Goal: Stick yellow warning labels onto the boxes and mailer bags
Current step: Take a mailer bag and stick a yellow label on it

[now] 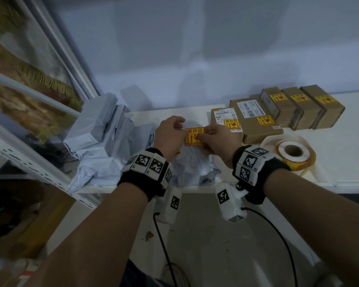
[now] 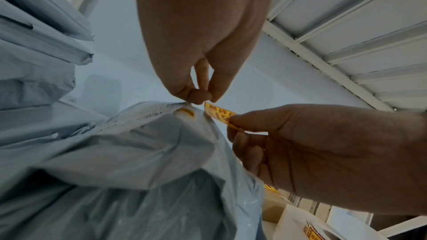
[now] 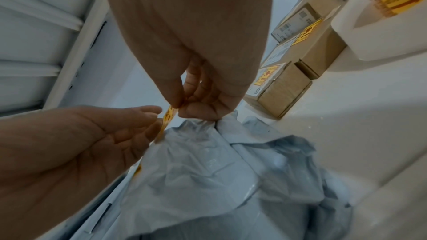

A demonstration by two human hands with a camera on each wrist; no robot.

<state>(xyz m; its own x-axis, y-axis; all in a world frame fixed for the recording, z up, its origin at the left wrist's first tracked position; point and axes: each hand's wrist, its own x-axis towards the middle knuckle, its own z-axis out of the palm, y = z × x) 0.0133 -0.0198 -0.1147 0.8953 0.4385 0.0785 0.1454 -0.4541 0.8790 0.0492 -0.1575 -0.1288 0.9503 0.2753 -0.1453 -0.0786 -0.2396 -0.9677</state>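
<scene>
Just above the mailer bag [image 1: 193, 162], both hands' fingers [image 1: 203, 137] pinch the label [image 1: 194, 135].

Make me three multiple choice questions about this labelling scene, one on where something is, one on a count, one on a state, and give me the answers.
1. Where is the roll of labels?
A. right of the hands, in front of the boxes
B. on the pile of grey bags
C. on the floor

2. How many cardboard boxes show a yellow label in the head view?
A. two
B. five
C. eight

3. What is the state of the loose yellow label?
A. still on the roll
B. held between both hands over a grey mailer bag
C. stuck on a box

Answers: 1 A, the roll lies on the white shelf near the right hand. 2 B, two flat boxes and three small ones carry labels. 3 B, the left hand and right hand pinch its ends.
</scene>
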